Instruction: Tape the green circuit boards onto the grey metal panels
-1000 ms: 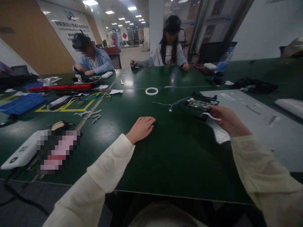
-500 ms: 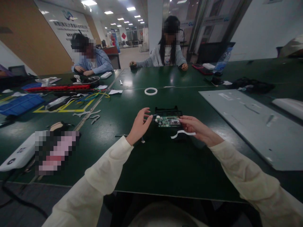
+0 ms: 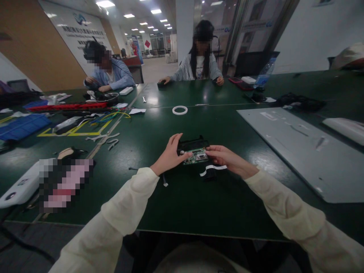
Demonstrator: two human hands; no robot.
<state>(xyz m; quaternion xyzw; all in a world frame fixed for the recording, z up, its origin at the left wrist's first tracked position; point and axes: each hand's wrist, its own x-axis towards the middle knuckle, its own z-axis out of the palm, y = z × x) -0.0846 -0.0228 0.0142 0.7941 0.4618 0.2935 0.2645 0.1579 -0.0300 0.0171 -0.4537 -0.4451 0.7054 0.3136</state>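
Between my two hands is a green circuit board (image 3: 196,156) with a black plastic frame (image 3: 193,143) along its far side. My left hand (image 3: 170,154) grips its left end, thumb on the board and fingers behind the frame. At the right end, my right hand (image 3: 227,158) pinches the board's edge between thumb and fingers. A white flat ribbon cable (image 3: 212,168) hangs below the right hand, near a dark piece on the table. By my left wrist, a thin dark cable (image 3: 165,180) with a small pale connector lies on the table.
A white ring (image 3: 180,110) lies beyond my hands. To the right is a large grey panel (image 3: 301,151). Wrenches (image 3: 105,138), a blue basket (image 3: 25,126) and a white device (image 3: 24,185) are on the left. Two people sit across the green table (image 3: 216,212).
My left hand has closed onto the board's left end. The board and frame have moved slightly left and nearer to me, tilting flatter. My right hand keeps its pinch.
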